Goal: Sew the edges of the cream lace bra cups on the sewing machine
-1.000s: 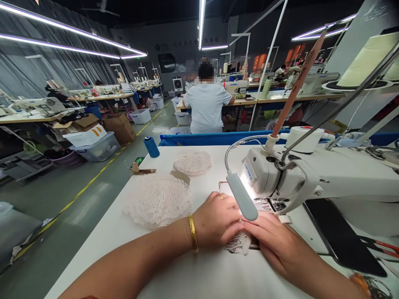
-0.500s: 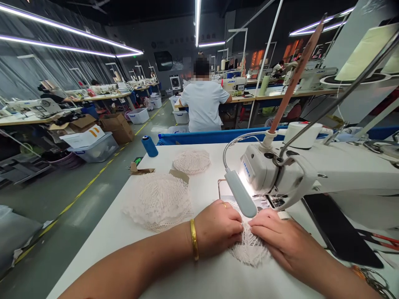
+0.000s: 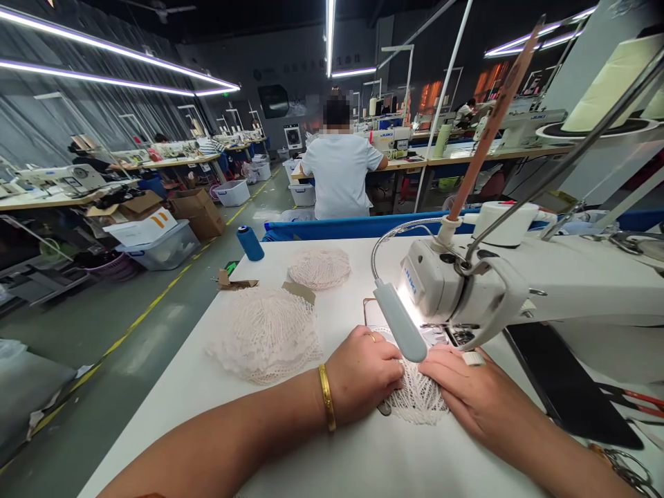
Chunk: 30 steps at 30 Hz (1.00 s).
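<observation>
A piece of white lace [image 3: 419, 395] lies on the machine bed, its far edge reaching under the sewing machine [image 3: 433, 283]. My left hand [image 3: 366, 377], wearing a ring and a gold bangle, has its fingers curled onto the lace's left side. A small dark grey end of something [image 3: 384, 409] shows below that hand; its kind is hidden. My right hand [image 3: 469, 387] presses the lace's right side with fingers together. A grey lamp [image 3: 400, 321] hangs over the lace and hides the needle area.
Stacked lace pieces [image 3: 264, 335] lie on the left, with another lace pile [image 3: 319, 268] behind. A blue thread cone [image 3: 250, 243] stands at the table's far left corner. At right are a black phone-like slab [image 3: 570, 387] and red-handled pliers [image 3: 635, 401]. A co-worker [image 3: 339, 173] sits ahead.
The lace has moved slightly away from me, toward the machine, and its near edge sits higher. Both hands stay on it, with small shifts. The dark grey end now shows beneath my left hand.
</observation>
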{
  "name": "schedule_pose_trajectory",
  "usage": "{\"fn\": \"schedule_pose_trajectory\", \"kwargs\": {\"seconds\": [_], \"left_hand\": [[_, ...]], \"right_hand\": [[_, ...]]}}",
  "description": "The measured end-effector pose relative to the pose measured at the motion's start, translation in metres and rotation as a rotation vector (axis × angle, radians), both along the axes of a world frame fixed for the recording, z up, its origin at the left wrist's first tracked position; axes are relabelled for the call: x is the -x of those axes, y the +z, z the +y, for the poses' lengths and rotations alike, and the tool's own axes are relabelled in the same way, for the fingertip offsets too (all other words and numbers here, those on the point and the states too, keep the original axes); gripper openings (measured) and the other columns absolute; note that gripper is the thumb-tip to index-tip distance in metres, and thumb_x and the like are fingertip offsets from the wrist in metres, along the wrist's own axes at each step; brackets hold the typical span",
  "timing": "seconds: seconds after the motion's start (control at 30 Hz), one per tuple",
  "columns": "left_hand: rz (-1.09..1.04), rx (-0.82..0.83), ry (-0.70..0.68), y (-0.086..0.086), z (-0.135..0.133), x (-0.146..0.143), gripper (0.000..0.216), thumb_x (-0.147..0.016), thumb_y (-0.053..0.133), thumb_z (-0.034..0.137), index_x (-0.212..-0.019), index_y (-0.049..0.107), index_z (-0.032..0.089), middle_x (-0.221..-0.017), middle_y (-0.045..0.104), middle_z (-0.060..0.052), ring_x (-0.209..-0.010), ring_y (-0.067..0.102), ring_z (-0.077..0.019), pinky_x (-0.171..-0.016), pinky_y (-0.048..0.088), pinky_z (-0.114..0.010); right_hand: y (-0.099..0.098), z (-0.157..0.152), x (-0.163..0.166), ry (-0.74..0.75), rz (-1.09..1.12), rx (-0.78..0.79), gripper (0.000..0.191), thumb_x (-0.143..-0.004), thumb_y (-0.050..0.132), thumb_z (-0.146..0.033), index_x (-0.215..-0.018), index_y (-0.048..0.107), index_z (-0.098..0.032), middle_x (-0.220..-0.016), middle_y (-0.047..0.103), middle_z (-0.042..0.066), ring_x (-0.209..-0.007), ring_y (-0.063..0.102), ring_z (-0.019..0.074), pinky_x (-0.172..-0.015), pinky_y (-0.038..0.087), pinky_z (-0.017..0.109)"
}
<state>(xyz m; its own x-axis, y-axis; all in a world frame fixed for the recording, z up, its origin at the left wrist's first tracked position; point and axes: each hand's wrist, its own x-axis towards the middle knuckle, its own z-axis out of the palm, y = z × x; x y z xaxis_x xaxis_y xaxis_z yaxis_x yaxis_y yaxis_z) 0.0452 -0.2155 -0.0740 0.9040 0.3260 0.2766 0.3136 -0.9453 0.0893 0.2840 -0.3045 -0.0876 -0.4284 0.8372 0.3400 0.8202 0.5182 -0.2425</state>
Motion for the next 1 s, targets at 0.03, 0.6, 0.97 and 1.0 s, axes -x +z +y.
{"fn": "schedule_pose_trajectory", "kwargs": {"seconds": [0.03, 0.6, 0.97, 1.0], "left_hand": [[0.006, -0.009, 0.003, 0.001, 0.002, 0.0, 0.017, -0.1, 0.067, 0.027, -0.085, 0.069, 0.019, -0.088, 0.072, 0.0, -0.087, 0.064, -0.0188, -0.087, 0.04, -0.039], [-0.027, 0.001, -0.058, 0.005, -0.011, 0.003, 0.021, -0.1, 0.062, 0.024, -0.08, 0.063, 0.019, -0.092, 0.072, -0.001, -0.085, 0.061, -0.0169, -0.093, 0.036, -0.039], [-0.042, 0.009, -0.088, 0.003, -0.011, 0.003, 0.012, -0.094, 0.062, 0.015, -0.084, 0.065, 0.019, -0.089, 0.07, -0.001, -0.085, 0.059, -0.0176, -0.093, 0.038, -0.039], [-0.039, 0.012, -0.098, 0.003, -0.012, 0.004, 0.01, -0.092, 0.063, 0.013, -0.083, 0.064, 0.019, -0.087, 0.07, 0.0, -0.085, 0.059, -0.0173, -0.094, 0.038, -0.039]], "right_hand": [[0.0, 0.001, 0.0, -0.015, -0.008, -0.016, 0.038, -0.097, 0.041, -0.006, -0.107, 0.07, -0.028, -0.102, 0.076, 0.004, -0.099, 0.067, 0.0237, -0.092, 0.051, 0.041], [0.001, -0.002, 0.003, 0.11, 0.024, -0.047, 0.039, -0.097, 0.04, -0.003, -0.115, 0.068, -0.024, -0.11, 0.076, 0.007, -0.101, 0.067, 0.0232, -0.084, 0.053, 0.04], [-0.001, -0.002, 0.002, 0.143, -0.006, -0.091, 0.038, -0.099, 0.042, -0.004, -0.125, 0.062, -0.023, -0.114, 0.075, 0.008, -0.101, 0.069, 0.0231, -0.085, 0.054, 0.04], [-0.001, -0.002, 0.003, 0.151, -0.006, -0.094, 0.037, -0.099, 0.041, -0.004, -0.124, 0.062, -0.022, -0.114, 0.075, 0.008, -0.1, 0.069, 0.023, -0.083, 0.054, 0.039]]}}
